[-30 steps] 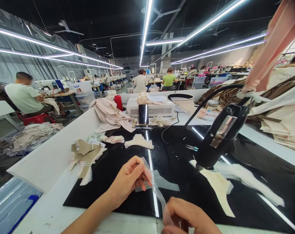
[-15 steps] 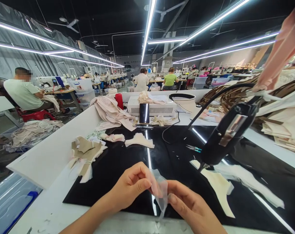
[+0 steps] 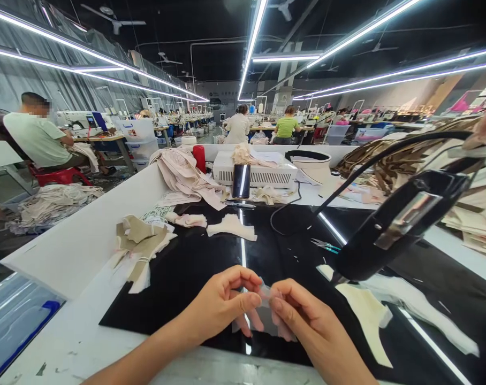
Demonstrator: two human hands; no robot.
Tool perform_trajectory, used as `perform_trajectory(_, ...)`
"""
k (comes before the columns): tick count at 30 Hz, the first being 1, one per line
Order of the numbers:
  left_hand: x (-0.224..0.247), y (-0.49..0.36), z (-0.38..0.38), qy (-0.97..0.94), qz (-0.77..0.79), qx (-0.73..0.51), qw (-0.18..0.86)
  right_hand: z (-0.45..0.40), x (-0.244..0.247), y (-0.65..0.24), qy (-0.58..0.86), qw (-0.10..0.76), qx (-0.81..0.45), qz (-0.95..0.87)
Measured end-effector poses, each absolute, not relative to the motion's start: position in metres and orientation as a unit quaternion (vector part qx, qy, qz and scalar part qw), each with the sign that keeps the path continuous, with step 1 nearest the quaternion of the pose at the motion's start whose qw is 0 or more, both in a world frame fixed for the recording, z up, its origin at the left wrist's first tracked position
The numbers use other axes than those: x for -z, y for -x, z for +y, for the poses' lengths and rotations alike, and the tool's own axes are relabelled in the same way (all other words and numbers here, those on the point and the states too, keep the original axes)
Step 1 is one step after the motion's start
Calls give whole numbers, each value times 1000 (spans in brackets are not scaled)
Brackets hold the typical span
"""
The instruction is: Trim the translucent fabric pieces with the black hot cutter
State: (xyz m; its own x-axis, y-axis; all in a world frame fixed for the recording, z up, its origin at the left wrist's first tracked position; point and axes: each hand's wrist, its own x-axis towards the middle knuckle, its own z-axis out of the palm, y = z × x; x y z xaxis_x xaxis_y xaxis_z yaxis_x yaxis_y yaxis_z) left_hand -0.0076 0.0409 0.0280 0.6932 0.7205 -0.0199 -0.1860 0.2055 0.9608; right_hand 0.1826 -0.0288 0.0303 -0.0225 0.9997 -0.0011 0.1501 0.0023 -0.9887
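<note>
Black-topped counter (image 3: 179, 272) is pretty cluttered: beige scraps (image 3: 142, 241) left, teal snips (image 3: 326, 246) and a cream piece (image 3: 365, 321) right, bulky black tool (image 3: 399, 224) hanging over that side. Tool's leaning more than half a second ago. Left hand (image 3: 222, 305) and right hand (image 3: 312, 316) both have a pinched grip on the sheer piece (image 3: 266, 292), near-middle, see-through and kinda bunched.

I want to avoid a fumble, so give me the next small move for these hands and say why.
I'd ease the left hand and right hand slightly apart, keeping the sheer piece between the fingertips. The fingertips nearly meet, and the fingers cover much of it above the black mat, so a small spread would probably show its edges better.
</note>
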Motion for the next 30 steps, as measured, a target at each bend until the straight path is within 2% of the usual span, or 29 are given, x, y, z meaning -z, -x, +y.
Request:
perform_trajectory(3, -26, 8, 40, -548, 291, -281, 733, -23, -22, -185, 531, 438, -456, -564)
perform_trajectory(7, -25, 7, 42, -547, 345, -303, 700, -25, -19, -188, 577, 431, -415, -557)
perform_trajectory(14, -27, 0, 43, -619, 405, -292, 606, -24, -14, -210, 583, 365, -241, -685)
perform_trajectory(18, -27, 1, 43, -700, 444, -265, 493, -18, -11, -214, 557, 375, -154, -725)
perform_trajectory(25, -21, 5, 43, -844, 451, -210, 200, -15, -8, -205, 521, 355, -45, -775)
perform_trajectory(30, -16, 6, 42, -884, 422, -172, 108, -15, -6, -204, 504, 336, 24, -795)
